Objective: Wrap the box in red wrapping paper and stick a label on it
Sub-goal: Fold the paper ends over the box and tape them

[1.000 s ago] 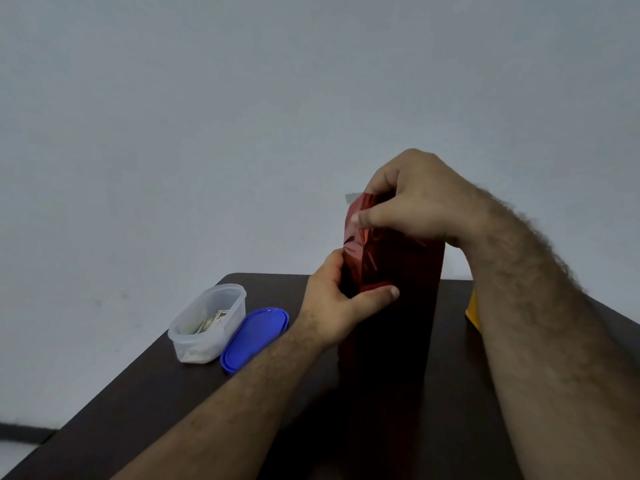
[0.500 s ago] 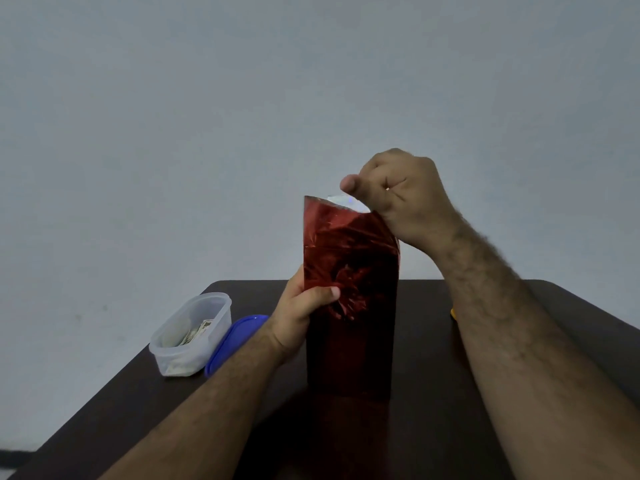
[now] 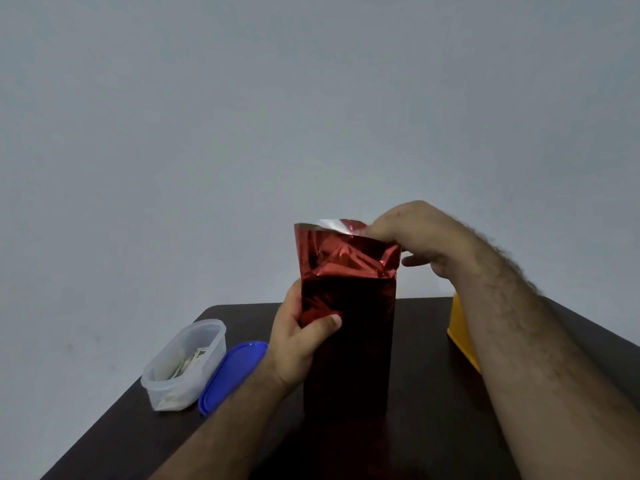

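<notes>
Leftward on the dark tabletop [image 3: 433, 427], a clear tub [image 3: 183, 365] holds paper slips, its blue lid [image 3: 232, 374] lying just beside it. Centrally, the box [image 3: 349, 355] stands upright, sheathed in shiny red wrapping paper [image 3: 346, 261] crumpled and open above. Left hand [image 3: 298, 341] grips its side, thumb in front; right hand [image 3: 419, 244] fingers pinch the paper's top edge.

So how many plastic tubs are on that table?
1 clear tub, near the table's left edge, with its blue lid lying beside it. A yellow thing on the right is half hidden behind the right forearm; I cannot tell whether it is another tub.
</notes>
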Demonstrator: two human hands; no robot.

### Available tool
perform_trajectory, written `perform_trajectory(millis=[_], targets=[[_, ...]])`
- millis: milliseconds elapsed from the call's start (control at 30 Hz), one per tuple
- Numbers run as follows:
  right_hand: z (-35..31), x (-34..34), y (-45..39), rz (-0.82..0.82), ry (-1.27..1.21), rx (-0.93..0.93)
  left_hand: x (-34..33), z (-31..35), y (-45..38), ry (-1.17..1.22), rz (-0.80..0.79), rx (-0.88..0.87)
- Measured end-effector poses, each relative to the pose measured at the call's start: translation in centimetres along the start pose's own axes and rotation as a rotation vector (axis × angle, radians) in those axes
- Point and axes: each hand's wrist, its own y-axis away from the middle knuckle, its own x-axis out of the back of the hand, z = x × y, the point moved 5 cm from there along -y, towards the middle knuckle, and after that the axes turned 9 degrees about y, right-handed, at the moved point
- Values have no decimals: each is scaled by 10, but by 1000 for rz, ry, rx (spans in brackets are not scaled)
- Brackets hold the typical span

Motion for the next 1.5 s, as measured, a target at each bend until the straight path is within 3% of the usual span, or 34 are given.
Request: perform_trajectory(millis=[167,267,433,533,667,767,833,1000,1200,1500], targets=[[-7,7,-1,230,-46,67,-2,2,3,-3,-32,11],[-14,13,1,351,-216,184,-3,2,4,-8,-21,21],[-25,33,16,371,-470,288,-4,3,2,6,-54,51],[-28,48,22,390,-423,366,-6,7,2,30,-78,62],[2,27,2,227,-293,89,-3,12,2,22,-72,42],[35,-4,-3,381,-528,1,4,15,3,34,13,19],[49,-29,4,408,-612,32,5,15,4,35,42,6],[50,-78,20,253,-693,198,-5,27,3,38,16,-73],[50,-83,32,377,-667,223,2,49,-15,116,194,-17],[55,-81,23,361,-776,297,6,73,-59,117,113,18]])
